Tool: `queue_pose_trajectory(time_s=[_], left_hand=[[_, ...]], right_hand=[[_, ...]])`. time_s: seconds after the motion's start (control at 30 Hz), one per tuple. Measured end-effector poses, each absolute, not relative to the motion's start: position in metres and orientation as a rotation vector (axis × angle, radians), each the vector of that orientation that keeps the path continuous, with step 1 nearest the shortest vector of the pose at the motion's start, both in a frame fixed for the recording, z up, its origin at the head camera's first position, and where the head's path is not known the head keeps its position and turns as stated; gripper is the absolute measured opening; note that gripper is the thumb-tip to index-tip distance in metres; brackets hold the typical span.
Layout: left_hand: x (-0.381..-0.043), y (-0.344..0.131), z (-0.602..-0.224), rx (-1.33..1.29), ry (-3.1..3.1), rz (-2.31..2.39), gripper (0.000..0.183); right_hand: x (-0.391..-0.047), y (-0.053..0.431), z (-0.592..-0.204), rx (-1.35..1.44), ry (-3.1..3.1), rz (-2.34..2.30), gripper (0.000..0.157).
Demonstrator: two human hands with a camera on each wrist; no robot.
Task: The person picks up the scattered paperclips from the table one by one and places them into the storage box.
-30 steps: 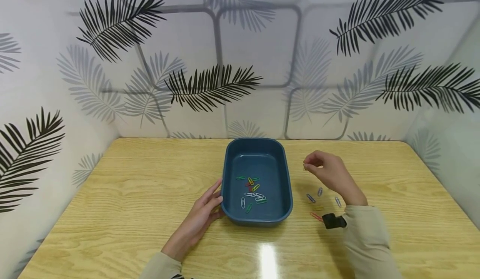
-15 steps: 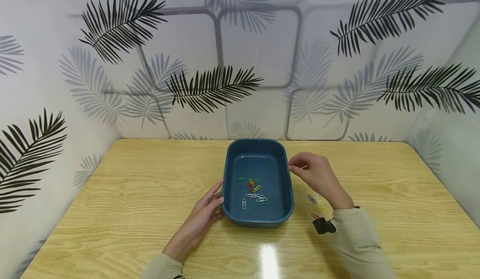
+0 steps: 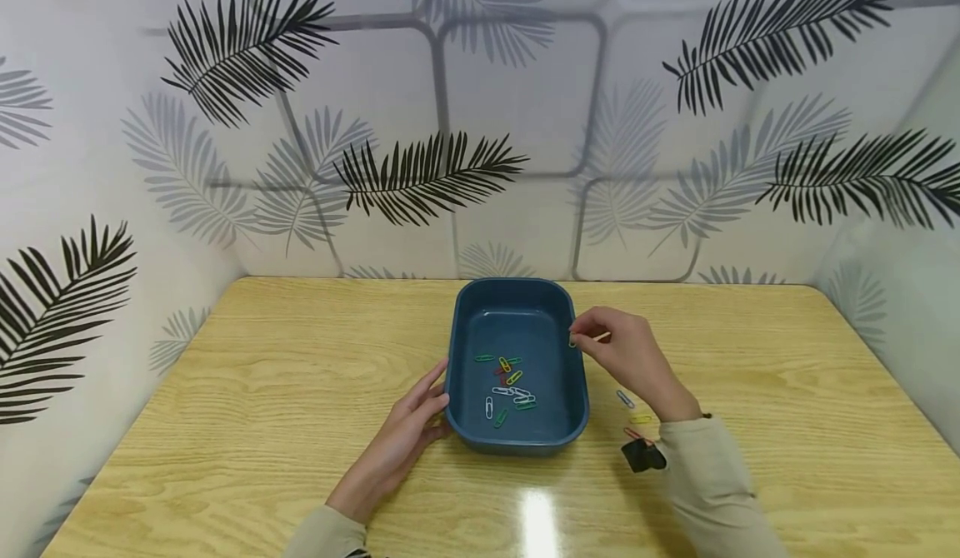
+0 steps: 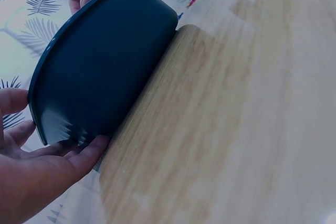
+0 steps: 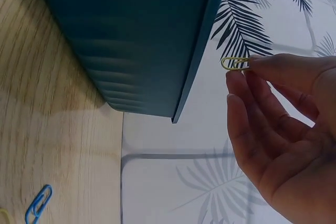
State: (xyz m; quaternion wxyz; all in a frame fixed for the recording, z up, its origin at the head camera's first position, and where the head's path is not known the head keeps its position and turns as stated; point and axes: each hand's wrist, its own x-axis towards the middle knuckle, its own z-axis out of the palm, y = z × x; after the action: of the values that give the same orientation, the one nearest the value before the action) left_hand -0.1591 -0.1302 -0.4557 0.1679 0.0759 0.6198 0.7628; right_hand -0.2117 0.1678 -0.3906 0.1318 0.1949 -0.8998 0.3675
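Observation:
A dark blue plastic box (image 3: 521, 433) stands on the wooden table with several green, red, yellow and white paper clips (image 3: 517, 393) on its floor, toward the near half. My left hand (image 3: 401, 433) rests against the outside of the box's left wall, its fairly straight fingers touching the wall and rim in the left wrist view. By the right rim, my right hand (image 3: 626, 354) pinches a yellow paper clip (image 5: 236, 64) between thumb and fingertips. In the right wrist view the clip's looped end sticks out of the fingertips, apart from the box wall.
Right of the box lie a blue paper clip (image 3: 625, 399), a yellow one (image 3: 641, 418) and a red one (image 3: 633, 434), partly near my right forearm. A wall with leaf-patterned covering (image 3: 517, 225) rises behind the table (image 3: 300, 391).
My right hand has moved left with the yellow paper clip, from the table's right side to the box's right rim. My left hand stays against the box.

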Motion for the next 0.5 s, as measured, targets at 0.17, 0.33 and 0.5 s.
queue_pose_trajectory(time_s=[0.17, 0.33, 0.5], left_hand=[[-0.1593, -0.1297, -0.4556, 0.202, 1.765, 2.170, 0.057], [-0.1593, -0.1295, -0.4553, 0.196, 1.766, 2.171, 0.057], [-0.1595, -0.1295, -0.4553, 0.199, 1.762, 2.172, 0.058]], right_hand=[[-0.2117, 0.1684, -0.3900, 0.556, -2.614, 1.065, 0.006], [-0.2108, 0.1690, -0.3883, 0.554, -2.629, 1.062, 0.005], [-0.2104, 0.1709, -0.3876, 0.541, -2.637, 1.068, 0.006]])
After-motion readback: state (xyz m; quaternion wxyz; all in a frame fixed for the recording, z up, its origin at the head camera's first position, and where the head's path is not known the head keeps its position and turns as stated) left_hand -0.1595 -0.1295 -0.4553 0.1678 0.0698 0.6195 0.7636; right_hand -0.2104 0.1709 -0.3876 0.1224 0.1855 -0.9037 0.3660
